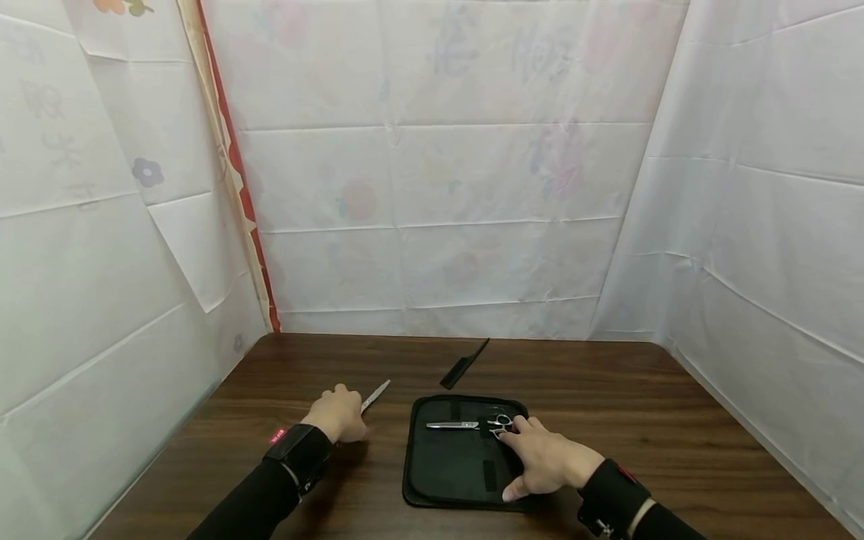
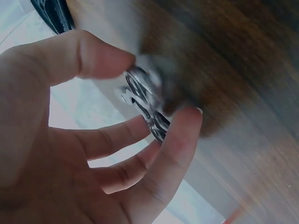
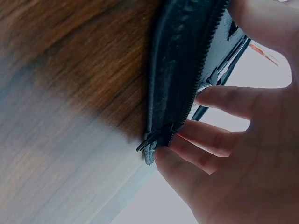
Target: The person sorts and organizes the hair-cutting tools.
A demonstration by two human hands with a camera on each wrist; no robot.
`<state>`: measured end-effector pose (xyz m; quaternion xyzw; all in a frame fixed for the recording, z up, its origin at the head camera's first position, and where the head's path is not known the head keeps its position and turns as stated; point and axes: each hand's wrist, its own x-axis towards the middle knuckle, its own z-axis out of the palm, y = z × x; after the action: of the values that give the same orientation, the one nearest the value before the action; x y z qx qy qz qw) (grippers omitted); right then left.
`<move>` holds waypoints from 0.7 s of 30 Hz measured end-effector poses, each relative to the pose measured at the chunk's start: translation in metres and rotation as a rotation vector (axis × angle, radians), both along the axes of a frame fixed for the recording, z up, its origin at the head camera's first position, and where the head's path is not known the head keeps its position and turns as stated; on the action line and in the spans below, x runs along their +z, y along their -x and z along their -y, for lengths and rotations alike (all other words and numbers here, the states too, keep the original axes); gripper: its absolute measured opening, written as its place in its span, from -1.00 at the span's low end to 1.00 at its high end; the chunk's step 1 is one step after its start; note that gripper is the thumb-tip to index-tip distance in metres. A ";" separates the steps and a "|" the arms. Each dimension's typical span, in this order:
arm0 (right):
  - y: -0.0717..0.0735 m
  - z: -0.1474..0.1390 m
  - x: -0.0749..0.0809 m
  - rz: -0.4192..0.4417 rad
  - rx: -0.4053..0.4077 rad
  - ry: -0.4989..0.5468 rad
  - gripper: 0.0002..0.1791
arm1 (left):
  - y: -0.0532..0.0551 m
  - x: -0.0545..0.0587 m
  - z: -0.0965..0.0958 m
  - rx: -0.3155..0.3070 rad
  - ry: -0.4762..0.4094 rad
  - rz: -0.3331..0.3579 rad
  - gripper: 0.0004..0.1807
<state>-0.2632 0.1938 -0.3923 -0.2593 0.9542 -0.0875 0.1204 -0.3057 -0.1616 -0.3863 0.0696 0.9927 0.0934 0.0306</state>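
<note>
My left hand [image 1: 340, 415] pinches a pair of silver scissors [image 1: 375, 395] at the handles, left of the case, with the blades pointing away to the upper right. In the left wrist view the scissors' finger rings [image 2: 148, 100] sit between thumb and fingertips, partly blurred. A black zip case [image 1: 452, 469] lies spread open on the table. Across its upper part lies a second pair of scissors [image 1: 451, 425], under a dark strap. My right hand [image 1: 548, 456] rests along the case's right side, its fingers over the zipped edge [image 3: 205, 70] near the zipper pull [image 3: 152, 138].
A black tail comb [image 1: 464, 367] lies behind the case, its thin handle towards the table's back edge. The brown wooden table [image 1: 594, 382] is enclosed by white sheeting [image 1: 432, 187] at the back and both sides.
</note>
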 end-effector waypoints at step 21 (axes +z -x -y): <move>0.000 0.001 0.000 0.006 -0.015 -0.010 -0.04 | 0.003 -0.005 -0.003 -0.023 0.056 -0.089 -0.88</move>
<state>-0.2627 0.1930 -0.3926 -0.2513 0.9562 -0.0847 0.1241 -0.3090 -0.1589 -0.3915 0.0842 0.9945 0.0620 -0.0107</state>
